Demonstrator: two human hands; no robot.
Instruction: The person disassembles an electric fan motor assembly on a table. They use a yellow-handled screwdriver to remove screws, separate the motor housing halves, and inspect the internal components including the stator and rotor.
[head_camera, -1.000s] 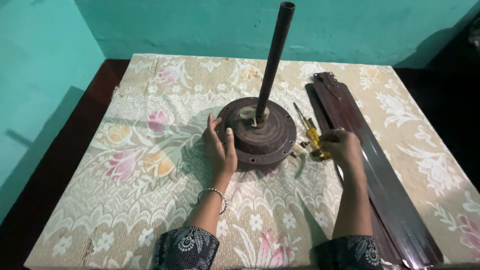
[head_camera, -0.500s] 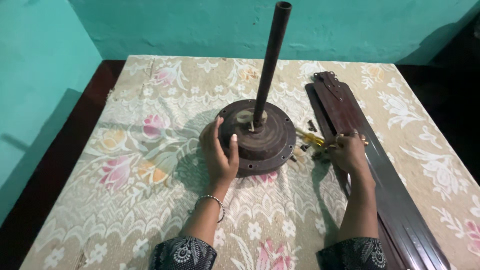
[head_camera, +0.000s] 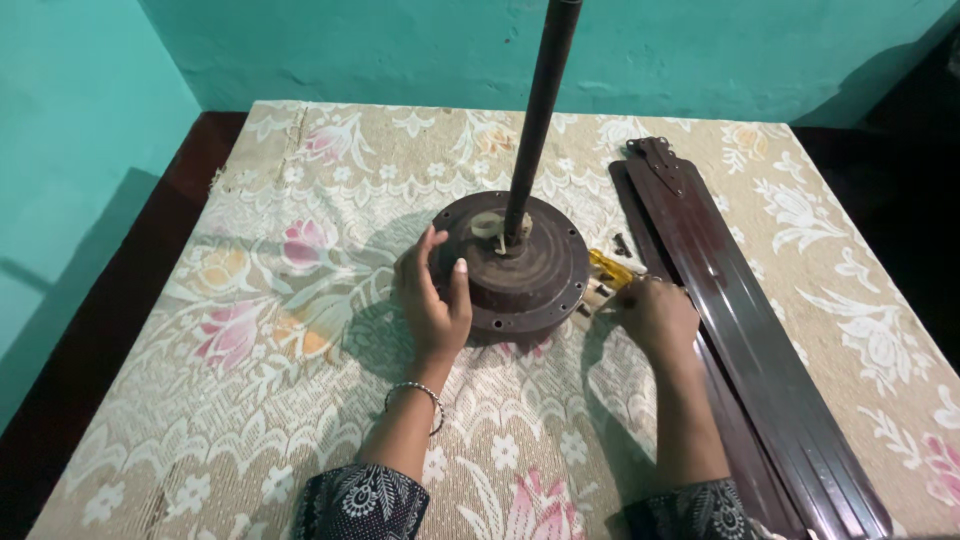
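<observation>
At the centre of the frame a round, dark brown fan motor housing (head_camera: 520, 262) sits flat on a floral tablecloth (head_camera: 300, 300), with a dark rod (head_camera: 535, 110) rising from its hub and leaning slightly toward the top edge. The left hand (head_camera: 435, 300) rests against the housing's left rim, fingers spread, thumb laid on the top face. The right hand (head_camera: 655, 318) is just right of the housing, knuckles up and fingers curled under; whether they pinch anything I cannot tell. Directly beyond its fingertips, toward the upper left of that hand, lies a yellow-handled screwdriver (head_camera: 607, 267), mostly hidden, its long axis running diagonally from the housing's rim toward the frame's upper left. A few small dark screws (head_camera: 622, 243) lie beside it. The right hand is much the nearer to these. Further right, stacked brown fan blades (head_camera: 740, 310) stretch from upper centre to the lower right corner.
</observation>
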